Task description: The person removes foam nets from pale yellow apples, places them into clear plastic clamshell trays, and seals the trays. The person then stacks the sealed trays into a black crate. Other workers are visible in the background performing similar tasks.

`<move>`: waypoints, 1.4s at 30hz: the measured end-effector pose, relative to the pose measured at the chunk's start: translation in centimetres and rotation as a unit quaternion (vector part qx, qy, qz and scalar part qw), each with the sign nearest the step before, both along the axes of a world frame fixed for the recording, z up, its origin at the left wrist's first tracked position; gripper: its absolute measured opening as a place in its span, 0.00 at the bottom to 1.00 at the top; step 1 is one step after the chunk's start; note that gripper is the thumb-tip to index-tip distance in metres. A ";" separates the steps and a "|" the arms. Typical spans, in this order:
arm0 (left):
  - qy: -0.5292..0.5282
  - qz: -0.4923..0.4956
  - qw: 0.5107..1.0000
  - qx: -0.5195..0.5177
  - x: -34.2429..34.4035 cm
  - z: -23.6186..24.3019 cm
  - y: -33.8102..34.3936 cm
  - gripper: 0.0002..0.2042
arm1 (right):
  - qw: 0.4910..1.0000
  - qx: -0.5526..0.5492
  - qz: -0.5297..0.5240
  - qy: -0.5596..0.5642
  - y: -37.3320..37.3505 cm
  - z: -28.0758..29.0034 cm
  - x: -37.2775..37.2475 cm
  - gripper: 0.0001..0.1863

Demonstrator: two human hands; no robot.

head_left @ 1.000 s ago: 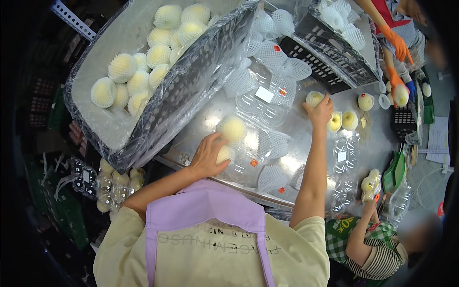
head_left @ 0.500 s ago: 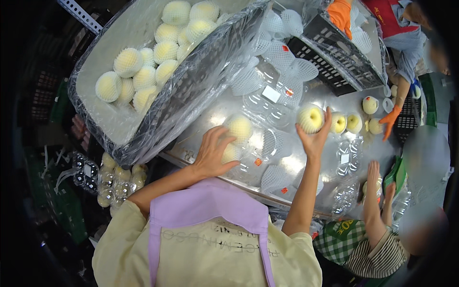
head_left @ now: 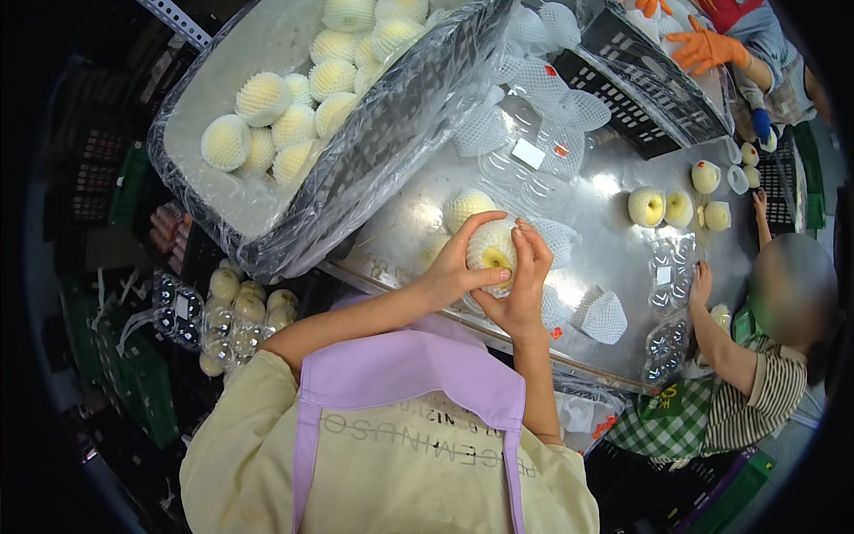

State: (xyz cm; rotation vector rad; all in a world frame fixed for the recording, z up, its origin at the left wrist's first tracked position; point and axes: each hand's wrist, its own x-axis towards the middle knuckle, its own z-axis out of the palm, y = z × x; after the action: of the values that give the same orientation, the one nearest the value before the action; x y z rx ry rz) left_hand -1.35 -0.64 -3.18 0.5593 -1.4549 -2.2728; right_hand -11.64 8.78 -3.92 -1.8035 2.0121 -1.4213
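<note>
My left hand (head_left: 464,258) and my right hand (head_left: 523,285) are both closed around a round yellow fruit (head_left: 491,247) in a white foam net. Its dimpled end faces me, and the thumbs press near it. Just beyond my left hand, another netted fruit (head_left: 466,206) rests on the metal table (head_left: 409,231). Part of one more pale fruit (head_left: 435,248) shows beside my left wrist. Behind my right hand lies a foam net (head_left: 560,238), with a loose net (head_left: 605,318) nearer the table's front edge.
A plastic-lined crate (head_left: 356,178) of netted fruit stands at the left. Clear plastic packs (head_left: 669,274) and several fruits (head_left: 647,206) lie to the right. A person in orange gloves (head_left: 707,46) works by a black crate (head_left: 636,102); another person's hand (head_left: 701,285) is at the right.
My right hand has brought the fruit leftward and nearer to me. My left hand has left the fruits on the table and joined it. The gloved hand has moved to the far crate.
</note>
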 end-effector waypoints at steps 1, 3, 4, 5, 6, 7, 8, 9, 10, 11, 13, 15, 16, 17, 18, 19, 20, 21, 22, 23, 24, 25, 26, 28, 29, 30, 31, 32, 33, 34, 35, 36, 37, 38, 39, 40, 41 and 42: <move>-0.007 0.007 1.000 -0.020 0.1 0.1 0.1 0.35 | 1.000 0.002 -0.004 -0.003 0.0 0.0 0.3 0.47; -0.020 0.022 0.998 -0.061 0.3 0.4 0.5 0.36 | 1.000 0.007 -0.014 0.000 0.1 -0.1 0.7 0.47; -0.020 0.018 0.997 -0.077 0.3 0.2 0.7 0.35 | 1.000 0.010 -0.021 0.006 0.2 -0.2 0.9 0.48; -0.020 0.014 0.995 -0.093 0.4 -0.2 0.9 0.34 | 0.999 0.014 -0.027 0.011 0.2 -0.3 1.0 0.48; -0.020 0.011 0.994 -0.109 0.5 -0.4 1.0 0.34 | 0.999 0.022 -0.047 -0.006 0.4 -0.1 1.1 0.48; -0.003 -0.021 0.998 -0.052 0.7 -0.4 0.6 0.32 | 0.997 0.030 -0.067 -0.024 0.8 0.3 1.0 0.48; 0.014 -0.053 0.999 0.005 0.9 -0.4 -0.1 0.31 | 0.995 0.038 -0.086 -0.042 1.1 0.5 1.0 0.48; 0.031 -0.084 0.994 0.062 1.1 -0.3 -0.5 0.29 | 0.986 0.015 -0.091 -0.140 1.3 0.4 1.2 0.49; 0.012 -0.075 0.986 0.148 1.2 0.0 -0.5 0.28 | 0.967 -0.009 -0.097 -0.236 1.5 0.3 1.4 0.49; -0.006 -0.065 0.970 0.233 1.2 0.4 -0.5 0.27 | 0.938 -0.032 -0.101 -0.329 1.7 0.3 1.6 0.50; -0.011 -0.090 0.921 0.380 1.1 0.4 -0.4 0.27 | 0.926 -0.043 -0.069 -0.369 1.7 0.5 2.4 0.50; 0.037 -0.088 0.905 0.415 0.9 0.0 0.0 0.26 | 0.949 -0.014 -0.049 -0.310 1.8 0.9 2.5 0.51; 0.061 -0.085 0.896 0.432 1.0 -0.2 0.1 0.25 | 0.972 0.021 -0.043 -0.230 1.8 1.4 2.1 0.51; 0.061 -0.078 0.896 0.432 1.2 -0.3 0.0 0.24 | 0.987 0.055 -0.036 -0.148 1.9 1.9 1.5 0.51; 0.060 -0.071 0.897 0.432 1.4 -0.4 -0.2 0.24 | 0.994 0.088 -0.029 -0.064 2.0 2.3 0.9 0.52; 0.059 -0.066 0.897 0.433 1.6 -0.6 -0.3 0.23 | 0.985 0.122 -0.034 -0.113 2.6 2.4 0.4 0.52; 0.023 -0.055 0.936 0.347 1.6 -0.6 -0.3 0.22 | 0.986 0.109 -0.035 -0.118 2.7 2.7 0.3 0.52; -0.014 -0.044 0.965 0.257 1.6 -0.4 -0.2 0.22 | 0.987 0.095 -0.035 -0.123 2.8 3.3 0.2 0.52; -0.050 -0.031 0.984 0.166 1.5 -0.2 -0.1 0.22 | 0.988 0.082 -0.035 -0.129 2.8 4.0 0.3 0.52; -0.068 -0.004 0.996 0.053 1.3 0.0 0.0 0.24 | 0.990 0.101 -0.020 -0.096 2.4 4.8 0.5 0.53; -0.067 -0.004 0.998 0.005 1.4 -0.2 0.2 0.25 | 0.989 0.119 -0.018 -0.081 2.0 4.6 0.8 0.53; -0.063 -0.006 0.997 -0.043 1.5 -0.4 0.5 0.26 | 0.988 0.137 -0.018 -0.065 1.7 4.5 1.1 0.53; -0.059 -0.008 0.994 -0.092 1.5 -0.4 0.7 0.27 | 0.987 0.154 -0.018 -0.049 1.5 4.3 1.4 0.53; -0.075 -0.005 0.985 -0.156 1.5 0.0 0.9 0.31 | 0.985 0.155 -0.029 -0.065 1.7 2.8 1.8 0.51; -0.082 -0.002 0.979 -0.187 1.6 0.2 0.9 0.32 | 0.986 0.144 -0.027 -0.082 2.0 2.0 1.9 0.50; -0.089 0.001 0.972 -0.218 1.7 0.4 0.9 0.33 | 0.986 0.133 -0.026 -0.098 2.1 1.4 2.0 0.50; -0.082 0.006 0.968 -0.235 1.8 0.6 0.9 0.35 | 0.988 0.118 -0.029 -0.091 2.3 0.9 2.2 0.49; -0.075 0.010 0.965 -0.253 1.9 0.9 0.9 0.36 | 0.990 0.104 -0.033 -0.084 2.4 0.4 2.3 0.48; -0.067 0.014 0.960 -0.270 1.9 1.1 0.9 0.38 | 0.992 0.090 -0.038 -0.077 2.5 0.1 2.5 0.47; -0.051 0.014 0.971 -0.232 2.0 1.2 0.9 0.39 | 0.994 0.068 -0.047 -0.074 2.6 -0.1 2.6 0.47; -0.035 0.013 0.980 -0.193 2.1 1.2 0.9 0.40 | 0.995 0.047 -0.057 -0.071 2.8 -0.2 2.7 0.46; -0.019 0.012 0.988 -0.154 2.1 1.2 1.0 0.41 | 0.995 0.025 -0.068 -0.068 2.9 -0.4 2.8 0.46; -0.018 0.005 0.988 -0.150 2.1 1.4 1.1 0.41 | 0.995 0.008 -0.073 -0.066 3.0 -0.6 2.8 0.45; -0.017 -0.002 0.989 -0.147 2.1 1.5 1.3 0.41 | 0.995 -0.010 -0.079 -0.065 3.0 -0.8 2.9 0.45; -0.016 -0.010 0.990 -0.143 2.1 1.6 1.4 0.42 | 0.994 -0.028 -0.084 -0.063 3.1 -1.1 2.9 0.45; -0.009 -0.017 0.988 -0.150 2.0 1.6 1.4 0.41 | 0.993 -0.036 -0.088 -0.067 3.2 -1.3 3.0 0.45; -0.002 -0.024 0.987 -0.158 1.9 1.5 1.3 0.41 | 0.992 -0.044 -0.092 -0.071 3.2 -1.4 3.1 0.45; 0.004 -0.031 0.986 -0.165 1.9 1.5 1.3 0.40 | 0.991 -0.053 -0.096 -0.075 3.2 -1.6 3.2 0.45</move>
State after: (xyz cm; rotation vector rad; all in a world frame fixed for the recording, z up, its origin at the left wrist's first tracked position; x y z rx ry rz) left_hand 0.53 0.68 -1.63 0.4055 -1.8175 -2.0109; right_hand -8.45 12.02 -5.56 -1.5197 2.1182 -1.6913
